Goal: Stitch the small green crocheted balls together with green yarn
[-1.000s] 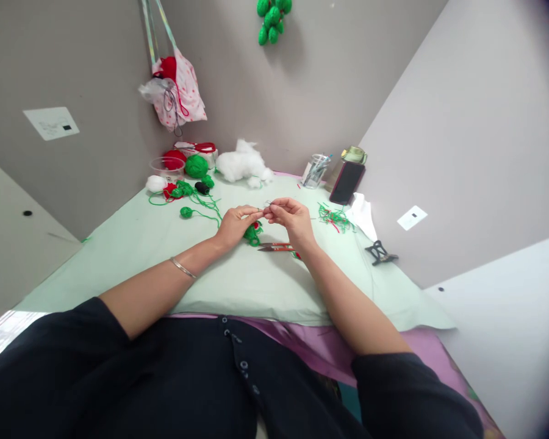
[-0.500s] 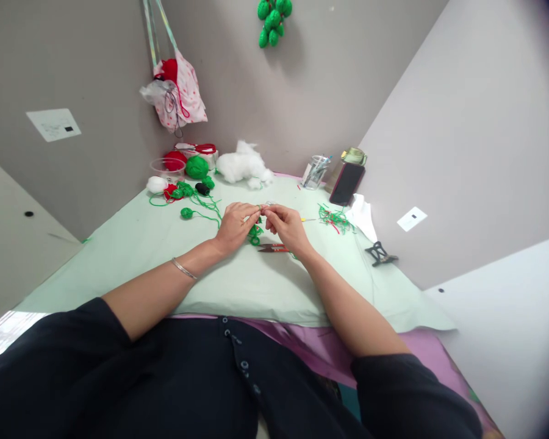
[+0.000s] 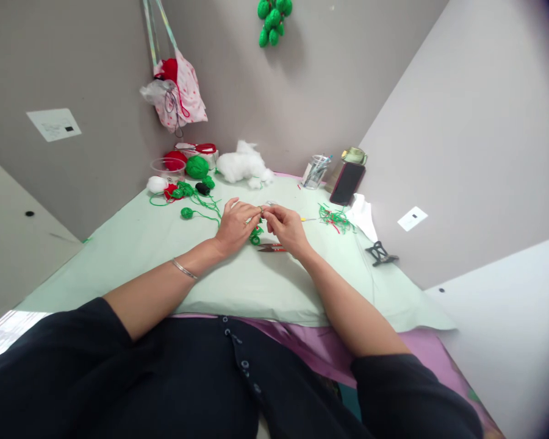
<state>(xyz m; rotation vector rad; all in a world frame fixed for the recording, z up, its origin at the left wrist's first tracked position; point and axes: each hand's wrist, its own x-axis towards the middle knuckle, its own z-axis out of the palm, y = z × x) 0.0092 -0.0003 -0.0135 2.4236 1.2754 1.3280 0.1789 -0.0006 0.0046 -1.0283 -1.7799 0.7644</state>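
My left hand [image 3: 236, 227] is closed, its thumb and forefinger pinching a bit of green yarn [image 3: 261, 211]. Against those fingertips, my right hand [image 3: 285, 227] is pinched on the same green yarn. The fingers hide most of what lies between them. Just below the left fingertips hangs or lies a small green crocheted piece [image 3: 255, 237] with some red in it. Thread snips [image 3: 271, 247] with orange-red handles lie under the right hand, blades pointing left. A green strand runs from a small green yarn ball [image 3: 186, 213] towards the left hand.
White stuffing [image 3: 242, 166] lies at the back, beside a large green yarn ball [image 3: 196, 167] and a clear plastic tub [image 3: 167, 169]. A pen cup [image 3: 315, 173], a phone [image 3: 348, 183], yarn scraps [image 3: 336, 219] and a black hair claw [image 3: 380, 253] are on the right.
Both hands stay together in almost the same place. The left fingers have lifted slightly, and a little green yarn now shows between the fingertips.
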